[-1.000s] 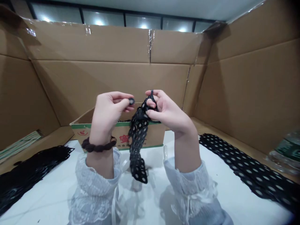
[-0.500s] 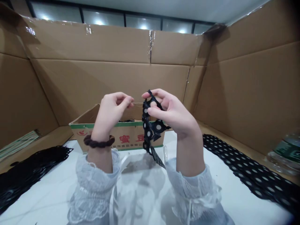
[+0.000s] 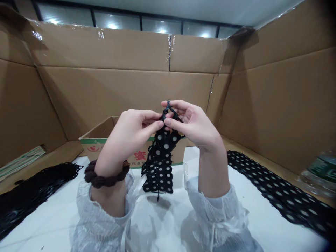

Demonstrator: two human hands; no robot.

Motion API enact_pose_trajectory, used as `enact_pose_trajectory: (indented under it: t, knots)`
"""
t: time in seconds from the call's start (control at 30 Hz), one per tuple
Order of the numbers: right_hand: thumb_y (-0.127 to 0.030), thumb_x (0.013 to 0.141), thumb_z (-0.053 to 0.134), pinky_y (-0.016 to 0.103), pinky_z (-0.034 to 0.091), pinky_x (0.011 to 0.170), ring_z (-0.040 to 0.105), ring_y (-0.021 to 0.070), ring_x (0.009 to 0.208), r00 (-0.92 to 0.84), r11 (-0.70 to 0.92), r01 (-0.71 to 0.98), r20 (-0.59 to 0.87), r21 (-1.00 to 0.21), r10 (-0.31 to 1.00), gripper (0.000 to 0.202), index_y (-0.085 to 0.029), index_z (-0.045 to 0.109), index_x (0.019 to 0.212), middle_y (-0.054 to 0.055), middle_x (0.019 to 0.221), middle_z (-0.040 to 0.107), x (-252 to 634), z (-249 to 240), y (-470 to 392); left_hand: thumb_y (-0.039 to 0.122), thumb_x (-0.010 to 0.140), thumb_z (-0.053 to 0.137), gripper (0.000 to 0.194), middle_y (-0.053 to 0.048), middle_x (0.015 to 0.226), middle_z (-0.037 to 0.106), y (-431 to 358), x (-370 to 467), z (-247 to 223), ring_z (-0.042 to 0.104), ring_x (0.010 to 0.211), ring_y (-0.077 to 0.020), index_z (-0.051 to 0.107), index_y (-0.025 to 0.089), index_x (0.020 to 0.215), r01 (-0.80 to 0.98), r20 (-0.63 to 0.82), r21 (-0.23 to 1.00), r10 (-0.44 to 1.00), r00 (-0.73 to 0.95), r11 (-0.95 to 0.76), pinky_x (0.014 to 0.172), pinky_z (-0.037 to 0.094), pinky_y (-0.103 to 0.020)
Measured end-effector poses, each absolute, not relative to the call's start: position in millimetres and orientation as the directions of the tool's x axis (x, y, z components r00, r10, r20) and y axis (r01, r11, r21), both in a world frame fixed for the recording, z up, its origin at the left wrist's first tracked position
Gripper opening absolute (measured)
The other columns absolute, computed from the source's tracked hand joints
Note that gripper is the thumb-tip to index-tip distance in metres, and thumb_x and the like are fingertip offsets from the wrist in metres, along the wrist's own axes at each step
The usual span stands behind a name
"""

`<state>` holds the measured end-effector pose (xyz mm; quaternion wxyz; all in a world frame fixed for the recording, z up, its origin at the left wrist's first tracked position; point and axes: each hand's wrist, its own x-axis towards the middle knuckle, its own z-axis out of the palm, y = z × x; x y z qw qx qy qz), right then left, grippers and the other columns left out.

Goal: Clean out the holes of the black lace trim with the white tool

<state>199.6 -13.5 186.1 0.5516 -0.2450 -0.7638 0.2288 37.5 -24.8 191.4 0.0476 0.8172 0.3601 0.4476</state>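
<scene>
A black perforated sheet [image 3: 159, 162], full of round holes, hangs from my fingers above the white table [image 3: 52, 217]. My right hand [image 3: 193, 124] pinches its top edge between thumb and fingers. My left hand [image 3: 131, 134] meets it there, fingertips closed on the same top edge. Both hands are raised in front of a small open cardboard box [image 3: 96, 141] with a green band and red print. A dark hair tie circles my left wrist.
A pile of black perforated sheets [image 3: 28, 192] lies at the left, and a long stack of them [image 3: 275, 189] at the right. Tall cardboard walls [image 3: 105, 87] enclose the table. A plastic bottle [image 3: 320, 171] lies at the far right.
My left hand, which held a small black piece apart from the sheet, has moved right and closed on the sheet's top. The sheet has turned and now hangs flat, facing me.
</scene>
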Motion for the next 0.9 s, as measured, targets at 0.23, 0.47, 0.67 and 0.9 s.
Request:
enact_pose_trajectory:
  t: [0.23, 0.47, 0.67, 0.9]
  knots:
    - [-0.019, 0.073, 0.06, 0.033, 0.052, 0.072, 0.056, 0.0161, 0.078, -0.151, 0.773, 0.2, 0.76, -0.602, 0.632, 0.035, -0.014, 0.055, 0.107, 0.004, 0.078, 0.055, 197.0, 183.4, -7.7, 0.025, 0.08, 0.046, 0.023, -0.002, 0.072, 0.068, -25.9, 51.6, 188.3, 0.059, 0.062, -0.015, 0.068, 0.018, 0.082, 0.646, 0.75, 0.269, 0.576, 0.325, -0.715, 0.059, 0.043, -0.023]
    - [-0.018, 0.075, 0.058, 0.032, 0.051, 0.073, 0.056, 0.0161, 0.081, -0.151, 0.788, 0.197, 0.776, -0.583, 0.612, 0.033, -0.015, 0.053, 0.108, 0.004, 0.081, 0.054, 196.9, 186.3, -16.2, 0.032, 0.079, 0.053, 0.023, -0.003, 0.084, 0.07, -21.9, 50.3, 189.8, 0.063, 0.082, -0.0191, 0.068, 0.019, 0.09, 0.379, 0.695, 0.543, 0.654, 0.297, -0.749, 0.071, 0.05, -0.025]
    - [-0.016, 0.076, 0.056, 0.028, 0.049, 0.067, 0.053, 0.0134, 0.071, -0.24, 0.767, 0.252, 0.73, -0.59, 0.64, 0.033, -0.012, 0.053, 0.108, 0.003, 0.075, 0.052, 201.3, 187.9, -20.3, 0.028, 0.076, 0.058, 0.019, -0.006, 0.078, 0.069, -10.4, 39.6, 189.6, 0.064, 0.071, -0.0166, 0.067, 0.015, 0.085, 0.261, 0.586, 0.717, 0.761, 0.278, -0.647, 0.064, 0.052, -0.025]
    - [-0.019, 0.078, 0.053, 0.026, 0.045, 0.068, 0.052, 0.0125, 0.076, -0.294, 0.776, 0.329, 0.722, -0.538, 0.626, 0.034, -0.014, 0.054, 0.112, 0.003, 0.08, 0.052, 213.7, 190.3, -27.7, 0.028, 0.089, 0.032, 0.028, -0.006, 0.08, 0.064, 51.5, 7.8, 172.3, 0.062, 0.058, -0.0136, 0.057, 0.018, 0.097, 0.553, 0.826, 0.564, 0.407, -0.39, -0.613, 0.051, 0.047, -0.024]
